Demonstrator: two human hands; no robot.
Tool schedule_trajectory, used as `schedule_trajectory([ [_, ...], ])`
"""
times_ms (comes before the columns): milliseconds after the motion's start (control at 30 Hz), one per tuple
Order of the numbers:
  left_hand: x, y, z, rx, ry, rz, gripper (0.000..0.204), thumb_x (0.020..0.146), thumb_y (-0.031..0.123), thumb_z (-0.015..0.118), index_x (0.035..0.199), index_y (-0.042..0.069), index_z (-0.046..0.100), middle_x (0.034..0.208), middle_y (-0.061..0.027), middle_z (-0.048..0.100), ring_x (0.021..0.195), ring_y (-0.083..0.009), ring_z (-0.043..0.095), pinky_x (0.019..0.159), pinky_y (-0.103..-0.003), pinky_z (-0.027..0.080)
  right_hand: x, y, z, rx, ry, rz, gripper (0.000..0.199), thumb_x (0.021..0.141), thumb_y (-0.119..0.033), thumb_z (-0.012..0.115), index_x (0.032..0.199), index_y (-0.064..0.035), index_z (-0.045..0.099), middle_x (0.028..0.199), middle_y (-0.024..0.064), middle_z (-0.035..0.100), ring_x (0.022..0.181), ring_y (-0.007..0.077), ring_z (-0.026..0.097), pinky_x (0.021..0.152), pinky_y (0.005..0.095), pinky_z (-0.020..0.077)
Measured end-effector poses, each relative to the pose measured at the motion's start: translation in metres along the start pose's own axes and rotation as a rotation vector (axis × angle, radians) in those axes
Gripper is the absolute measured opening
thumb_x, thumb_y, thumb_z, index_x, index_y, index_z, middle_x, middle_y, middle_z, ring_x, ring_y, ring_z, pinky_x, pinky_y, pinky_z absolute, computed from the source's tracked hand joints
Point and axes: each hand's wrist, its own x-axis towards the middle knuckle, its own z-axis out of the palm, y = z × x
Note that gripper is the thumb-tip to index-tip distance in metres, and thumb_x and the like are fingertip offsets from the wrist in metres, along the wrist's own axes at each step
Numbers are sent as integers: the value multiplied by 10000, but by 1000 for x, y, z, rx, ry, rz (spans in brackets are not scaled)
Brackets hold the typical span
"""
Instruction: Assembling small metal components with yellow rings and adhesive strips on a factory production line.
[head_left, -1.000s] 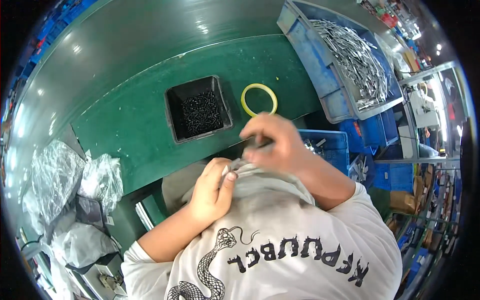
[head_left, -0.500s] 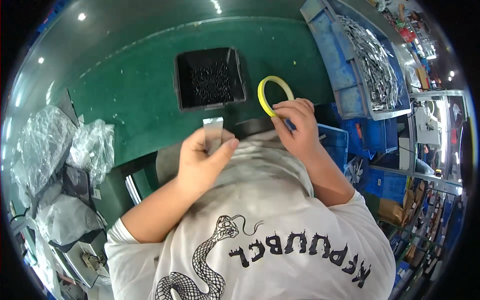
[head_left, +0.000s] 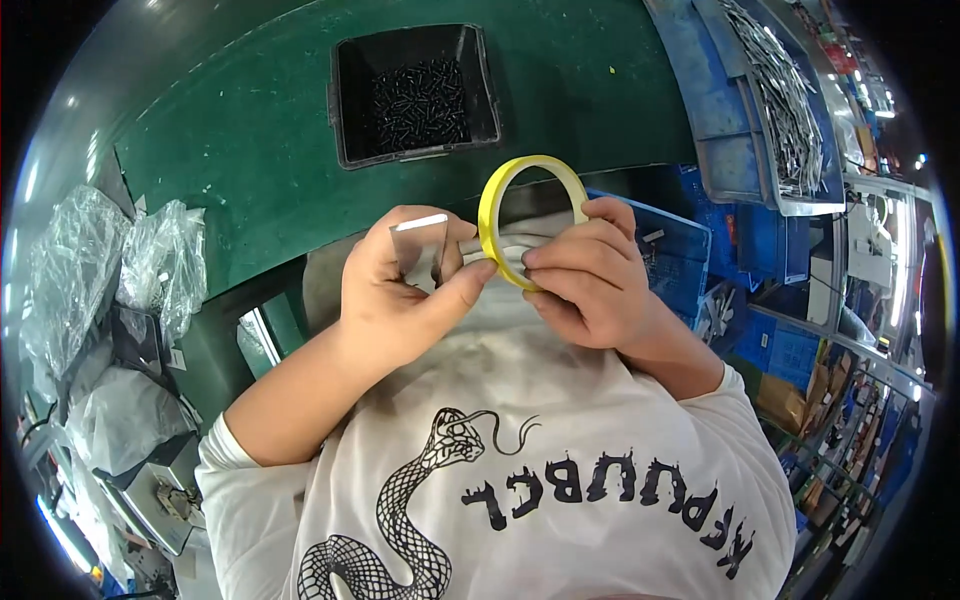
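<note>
Hands meet just above the chest: left hand [head_left: 400,290] pinches a thin metal plate [head_left: 420,245], right hand [head_left: 585,280] grips a yellow tape roll [head_left: 497,200] by its rim, light, stiff, probably sticky-edged, beyond them the green bench [head_left: 250,150].
</note>
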Motion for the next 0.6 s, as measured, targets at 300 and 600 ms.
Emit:
schedule_trajectory([
  [300, 3, -4, -4, 27, -94, 28, 333, 783, -127, 720, 1079, -16, 616, 759, 0, 577, 622, -48, 506, 607, -222, 434, -2, 4, -1, -13, -33, -37, 295, 668, -104, 817, 933, -85, 689, 1076, 5, 683, 834, 180, 630, 936, 458, 400],
  [600, 1, -4, -6, 56, -133, -31, 299, 799, -95, 720, 1070, -3, 630, 731, 3, 571, 614, -53, 498, 573, -225, 423, -5, 4, 0, -6, -30, -39, 319, 667, -118, 828, 956, -95, 695, 1098, 0, 679, 838, 171, 628, 933, 458, 405],
])
